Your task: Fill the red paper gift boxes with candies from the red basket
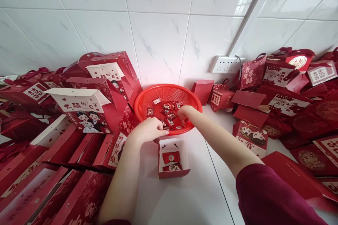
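A red plastic basket (169, 87) with wrapped candies (171, 115) in it stands against the tiled wall. My right hand (186, 112) reaches down into it, with bent fingers among the candies. Their tips are hidden, so what they grip does not show. My left hand (151, 128) is at the basket's front rim, just behind an open red gift box (174, 174). Its fingers are curled, and I cannot make out what is in them. Two larger red packets (171, 157) lie inside the box, which has a white lining.
Red gift boxes (87, 112) are packed upright on the left. More red boxes and bags (287, 109) crowd the right side. A white power strip (227, 64) is on the wall behind. The white tabletop (169, 200) shows between my arms.
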Action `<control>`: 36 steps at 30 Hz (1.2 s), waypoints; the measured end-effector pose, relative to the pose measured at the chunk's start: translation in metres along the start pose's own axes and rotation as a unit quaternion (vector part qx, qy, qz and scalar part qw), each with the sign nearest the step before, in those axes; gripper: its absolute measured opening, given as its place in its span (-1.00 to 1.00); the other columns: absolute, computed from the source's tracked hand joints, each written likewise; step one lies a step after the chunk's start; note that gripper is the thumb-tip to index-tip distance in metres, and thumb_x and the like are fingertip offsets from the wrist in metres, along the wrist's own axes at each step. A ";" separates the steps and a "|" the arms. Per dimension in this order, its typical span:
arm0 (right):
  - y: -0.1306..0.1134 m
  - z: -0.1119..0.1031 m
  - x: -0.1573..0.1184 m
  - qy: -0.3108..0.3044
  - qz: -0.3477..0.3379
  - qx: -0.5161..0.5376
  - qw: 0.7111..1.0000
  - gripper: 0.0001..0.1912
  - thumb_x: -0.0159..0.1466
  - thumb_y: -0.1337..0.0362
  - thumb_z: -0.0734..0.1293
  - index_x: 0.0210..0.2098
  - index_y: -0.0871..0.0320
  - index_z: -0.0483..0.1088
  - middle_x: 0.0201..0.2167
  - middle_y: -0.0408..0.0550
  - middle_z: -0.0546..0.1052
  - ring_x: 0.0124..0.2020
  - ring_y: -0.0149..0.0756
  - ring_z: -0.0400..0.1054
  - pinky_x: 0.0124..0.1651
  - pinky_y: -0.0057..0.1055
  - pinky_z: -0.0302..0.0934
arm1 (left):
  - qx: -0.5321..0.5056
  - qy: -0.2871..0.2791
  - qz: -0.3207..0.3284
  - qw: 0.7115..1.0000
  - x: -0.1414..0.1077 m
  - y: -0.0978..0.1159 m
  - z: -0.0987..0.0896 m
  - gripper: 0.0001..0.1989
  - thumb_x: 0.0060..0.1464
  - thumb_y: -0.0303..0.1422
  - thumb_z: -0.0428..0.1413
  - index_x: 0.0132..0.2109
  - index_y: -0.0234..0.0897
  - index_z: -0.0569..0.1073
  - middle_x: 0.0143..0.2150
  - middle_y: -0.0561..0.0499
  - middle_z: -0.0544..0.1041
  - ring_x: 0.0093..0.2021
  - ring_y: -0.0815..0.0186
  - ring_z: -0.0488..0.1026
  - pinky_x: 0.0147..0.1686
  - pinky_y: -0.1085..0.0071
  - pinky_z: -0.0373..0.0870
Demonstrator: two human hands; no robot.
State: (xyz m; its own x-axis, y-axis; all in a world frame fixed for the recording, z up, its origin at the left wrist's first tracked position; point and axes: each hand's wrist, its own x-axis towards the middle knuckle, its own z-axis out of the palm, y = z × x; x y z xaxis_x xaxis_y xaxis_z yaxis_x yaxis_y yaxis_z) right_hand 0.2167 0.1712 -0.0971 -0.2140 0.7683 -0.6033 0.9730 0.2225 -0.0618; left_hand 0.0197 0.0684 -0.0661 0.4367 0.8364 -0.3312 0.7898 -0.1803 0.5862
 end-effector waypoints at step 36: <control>-0.018 0.048 -0.153 0.183 -0.454 0.564 0.665 -0.64 0.43 0.07 0.19 -0.34 0.17 0.41 -0.35 -0.07 0.52 -0.40 -0.40 0.34 -0.32 -0.43 0.28 | -0.329 0.037 0.298 0.895 -0.034 0.051 -0.004 -0.70 0.33 -0.22 -0.03 -0.32 -0.30 0.37 -0.36 0.00 0.46 -0.33 0.37 0.43 -0.29 0.45 0.36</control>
State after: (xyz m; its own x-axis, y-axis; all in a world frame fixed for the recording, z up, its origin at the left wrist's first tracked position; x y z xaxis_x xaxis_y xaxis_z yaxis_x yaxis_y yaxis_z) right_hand 0.2361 0.0210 -0.0420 -0.5636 0.7654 0.3105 -0.1698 0.2606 -0.9504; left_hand 0.0431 0.0327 -0.0216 0.6475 0.7292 0.2216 -0.0099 -0.2827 0.9591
